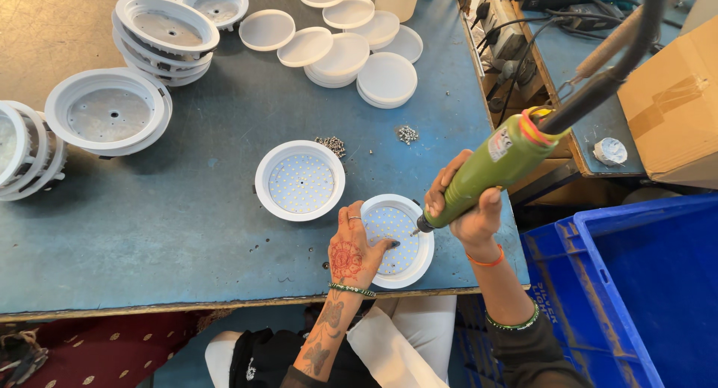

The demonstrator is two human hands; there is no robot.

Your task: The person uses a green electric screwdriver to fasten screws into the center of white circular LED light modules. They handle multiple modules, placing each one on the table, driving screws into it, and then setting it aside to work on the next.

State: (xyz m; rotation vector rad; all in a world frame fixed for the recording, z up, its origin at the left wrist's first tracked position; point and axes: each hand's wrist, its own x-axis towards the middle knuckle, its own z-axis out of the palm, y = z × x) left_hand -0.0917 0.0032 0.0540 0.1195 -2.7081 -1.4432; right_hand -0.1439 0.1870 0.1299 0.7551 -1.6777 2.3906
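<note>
A brown corrugated cardboard box (pixel 673 108), sealed with a strip of tan tape, sits at the right edge, beyond the blue plastic crate (pixel 636 283) whose near wall carries embossed lettering. A small white rectangular label with red print (pixel 502 143) is stuck on the green electric screwdriver's barrel (pixel 486 175)

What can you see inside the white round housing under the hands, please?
Inside the white round housing lies a disc dotted with small LEDs. The left hand covers its left part.
</note>
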